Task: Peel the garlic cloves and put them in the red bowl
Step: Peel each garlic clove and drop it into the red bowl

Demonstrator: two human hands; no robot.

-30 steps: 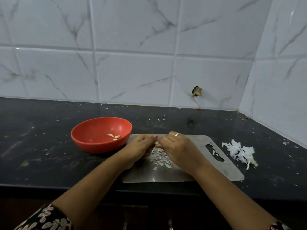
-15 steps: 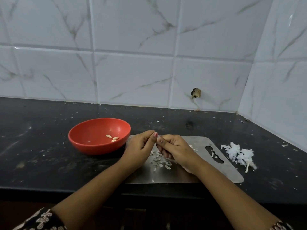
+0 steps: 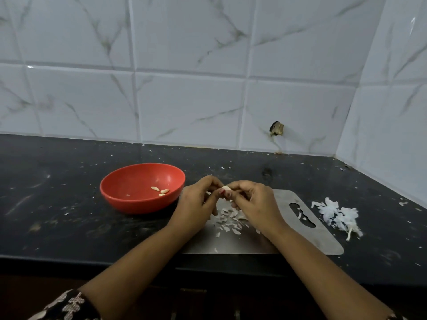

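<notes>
While left hand (image 3: 196,202) and right hand (image 3: 256,202) pinch clove (image 3: 226,188) | peel it slowly, low over board (image 3: 323,241) | then drop it in bowl (image 3: 138,205)

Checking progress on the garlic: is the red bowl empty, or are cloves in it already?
Nearly empty: the red bowl holds three peeled garlic cloves and a small fragment on its floor.
</notes>
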